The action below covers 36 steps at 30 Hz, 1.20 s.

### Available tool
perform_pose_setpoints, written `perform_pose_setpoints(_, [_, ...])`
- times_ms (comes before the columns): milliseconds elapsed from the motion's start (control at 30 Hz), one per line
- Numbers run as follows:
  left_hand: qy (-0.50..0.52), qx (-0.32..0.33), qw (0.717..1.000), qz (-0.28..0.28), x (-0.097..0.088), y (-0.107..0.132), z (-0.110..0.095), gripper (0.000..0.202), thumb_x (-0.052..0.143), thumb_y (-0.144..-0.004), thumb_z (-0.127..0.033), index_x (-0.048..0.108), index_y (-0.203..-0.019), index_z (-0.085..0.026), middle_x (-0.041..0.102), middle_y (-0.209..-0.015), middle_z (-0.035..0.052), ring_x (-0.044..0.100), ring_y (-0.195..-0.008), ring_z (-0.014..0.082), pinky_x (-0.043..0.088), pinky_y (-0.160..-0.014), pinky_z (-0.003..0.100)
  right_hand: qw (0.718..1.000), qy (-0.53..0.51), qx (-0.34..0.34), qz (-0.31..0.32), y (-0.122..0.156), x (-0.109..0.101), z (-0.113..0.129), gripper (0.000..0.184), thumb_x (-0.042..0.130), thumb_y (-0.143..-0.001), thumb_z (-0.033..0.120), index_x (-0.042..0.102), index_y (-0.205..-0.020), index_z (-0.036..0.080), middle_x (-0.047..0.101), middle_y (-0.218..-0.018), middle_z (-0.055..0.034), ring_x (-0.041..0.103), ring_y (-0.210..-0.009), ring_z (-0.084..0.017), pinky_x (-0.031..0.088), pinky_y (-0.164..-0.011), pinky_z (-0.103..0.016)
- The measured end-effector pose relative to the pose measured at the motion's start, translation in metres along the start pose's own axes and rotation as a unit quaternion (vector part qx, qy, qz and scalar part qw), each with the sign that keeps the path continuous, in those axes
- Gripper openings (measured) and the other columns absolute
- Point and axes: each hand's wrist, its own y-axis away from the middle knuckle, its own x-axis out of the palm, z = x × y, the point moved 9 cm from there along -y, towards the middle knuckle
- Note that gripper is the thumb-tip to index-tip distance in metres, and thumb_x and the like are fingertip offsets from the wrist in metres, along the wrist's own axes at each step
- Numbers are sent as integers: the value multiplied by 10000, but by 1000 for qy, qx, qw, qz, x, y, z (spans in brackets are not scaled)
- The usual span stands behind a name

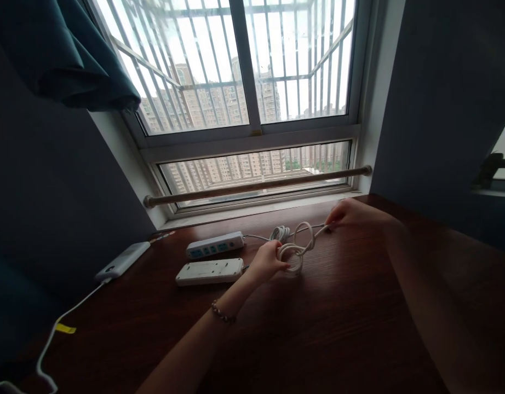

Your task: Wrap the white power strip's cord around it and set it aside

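Note:
My left hand (269, 259) is closed around the coiled part of a white power cord (305, 249), low over the dark wooden tabletop. To the right, my right hand (346, 214) pinches a stretch of the same cord, and a loose loop hangs between both hands. A white power strip (211, 272) lies just left of my left wrist, its socket face turned down or away. Behind it sits a second power strip (215, 245) with blue-green sockets facing me. Its own grey-white cord (279, 234) is bundled in a coil beyond my left hand.
A white power bank-like box (123, 261) with a white cable (75, 305) lies on the table (318, 339) at the left. A yellow tag (66, 328) is by the cable. Behind the table are a rail (260, 185) and a barred window; a blue curtain (84, 65) hangs upper left.

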Motion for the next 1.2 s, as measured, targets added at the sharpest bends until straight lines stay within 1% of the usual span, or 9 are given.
perform_pose_setpoints(167, [4,9,1000,-28,-28,6,-1,496,722,-597,-407,577,-991,-142,561,-1090,121,508,-1045,304,400,-864,381,974,54,-174,-138,19,-21,66,219,634,-777,318,737,-857,142,666,-736,-43,604,-659,-135,414,-601,-229])
perform_pose_setpoints(333, [52,22,994,88,-19,6,13,364,653,-654,-488,654,-724,-131,631,-657,37,611,-643,223,459,-570,290,949,73,-253,-176,25,-19,93,222,610,-825,316,729,-891,141,667,-757,-53,606,-662,-126,416,-606,-221])
perform_pose_setpoints(400, [62,37,995,70,-26,8,9,371,672,-645,-467,662,-779,-121,655,-722,59,626,-721,250,481,-637,318,946,75,-262,-177,25,-16,99,217,605,-834,308,726,-900,140,667,-770,-58,606,-671,-125,418,-610,-218])
perform_pose_setpoints(533, [87,106,990,-26,-54,23,-27,490,690,-674,-345,569,-1110,-155,588,-1169,109,501,-1134,278,366,-985,369,937,75,-275,-204,27,-13,109,190,595,-847,273,716,-913,142,654,-782,-48,599,-687,-114,413,-626,-208])
perform_pose_setpoints(700, [242,153,958,5,-63,39,-68,339,579,-795,-269,587,-1115,-154,645,-1084,83,584,-1009,212,443,-902,316,933,85,-275,-217,27,-1,123,167,595,-846,263,690,-935,157,654,-785,-28,591,-684,-107,405,-632,-197])
perform_pose_setpoints(833, [392,83,913,74,-56,40,-64,329,577,-798,-336,655,-1000,-89,688,-945,99,616,-905,219,459,-854,328,942,110,-238,-210,23,12,130,127,605,-830,277,656,-842,160,652,-726,-11,575,-635,-108,386,-623,-206])
perform_pose_setpoints(933, [453,56,886,86,-55,39,-61,355,584,-792,-364,663,-996,-84,694,-919,105,614,-914,222,445,-874,330,946,116,-223,-206,21,22,133,137,597,-830,291,609,-789,161,632,-706,-6,551,-618,-108,370,-599,-211])
perform_pose_setpoints(1100, [422,61,903,57,-52,37,-62,381,625,-758,-376,660,-1003,-86,685,-877,90,613,-825,197,463,-794,302,960,71,-203,-182,14,39,134,253,632,-795,216,475,-991,183,642,-771,7,565,-641,-113,388,-596,-201])
perform_pose_setpoints(1200, [423,55,903,59,-46,36,-62,440,637,-738,-390,630,-1053,-83,672,-843,83,607,-741,179,481,-721,306,951,105,-207,-204,14,43,138,337,660,-765,198,459,-1034,166,599,-901,-37,537,-620,-102,385,-558,-198])
